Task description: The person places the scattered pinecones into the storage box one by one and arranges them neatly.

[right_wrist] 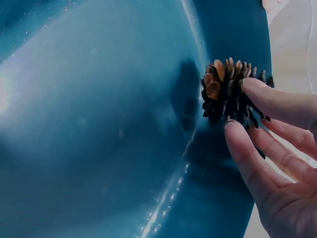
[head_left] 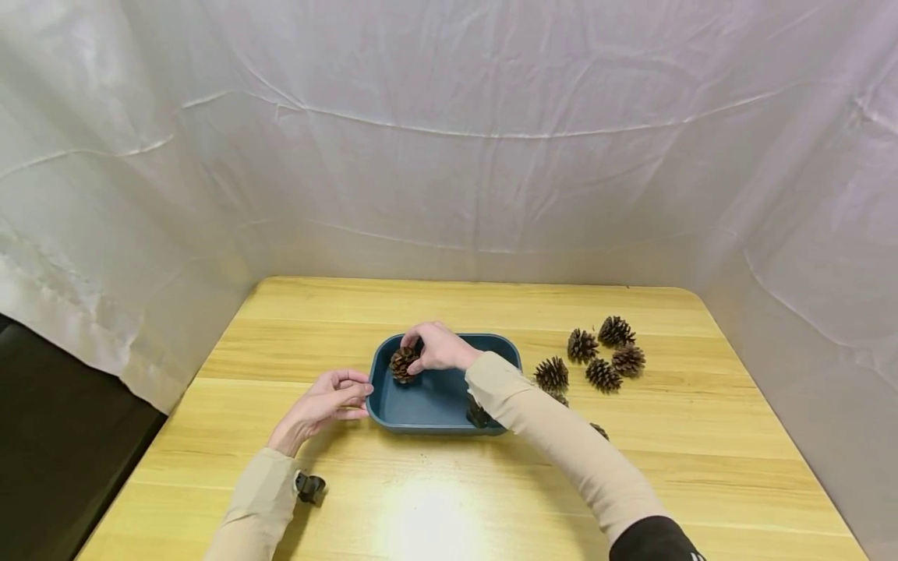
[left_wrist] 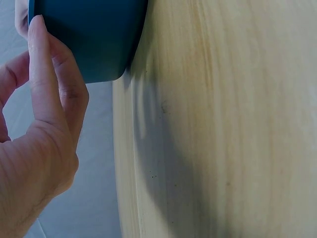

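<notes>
My right hand [head_left: 440,347] reaches over the blue tray [head_left: 421,405], fingertips [right_wrist: 250,84] pinched on 1 pine cone [head_left: 403,363] that sits in the tray's far-left corner against the wall. The cone lies directly under that hand, well nearer to it than to my left hand [head_left: 324,405], which rests with relaxed fingers touching the tray's left outer wall (steadying it, I judge). Its scales fan toward the tray's middle; I can't tell its long axis. 5 more pine cones [head_left: 603,354] lie on the table [head_left: 435,499] right of the tray.

Head camera looks down across the table [head_left: 449,499]; both wrist cameras sit close against the blue tray [head_left: 428,405], their shared subject.
</notes>
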The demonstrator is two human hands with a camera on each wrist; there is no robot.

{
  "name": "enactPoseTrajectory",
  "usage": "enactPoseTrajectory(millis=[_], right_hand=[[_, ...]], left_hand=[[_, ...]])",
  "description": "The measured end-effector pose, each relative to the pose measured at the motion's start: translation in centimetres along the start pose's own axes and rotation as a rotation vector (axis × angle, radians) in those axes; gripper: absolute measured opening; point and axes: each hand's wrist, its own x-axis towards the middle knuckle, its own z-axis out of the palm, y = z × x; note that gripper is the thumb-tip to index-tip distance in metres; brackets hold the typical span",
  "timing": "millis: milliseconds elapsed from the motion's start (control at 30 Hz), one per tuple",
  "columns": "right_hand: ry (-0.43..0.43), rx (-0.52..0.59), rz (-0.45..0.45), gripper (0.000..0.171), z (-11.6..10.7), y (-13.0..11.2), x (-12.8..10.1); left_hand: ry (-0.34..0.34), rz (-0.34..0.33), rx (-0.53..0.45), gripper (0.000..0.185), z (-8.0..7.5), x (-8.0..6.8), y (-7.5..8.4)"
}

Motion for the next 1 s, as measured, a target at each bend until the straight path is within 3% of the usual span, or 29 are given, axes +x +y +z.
enactPoseTrajectory(millis=[833,1000], right_hand=[[-0.018,0.1,0.021,0.044,-1.2,0.6,-1.0],[-0.036,0.122,0.02,0.036,-1.7,0.9,-1.6]], left_hand=[[-0.001,0.004,-0.006,0.025,-0.1,-0.2,-0.1],[-0.004,0.004,-0.009,0.024,-0.1,-0.1,-0.2]])
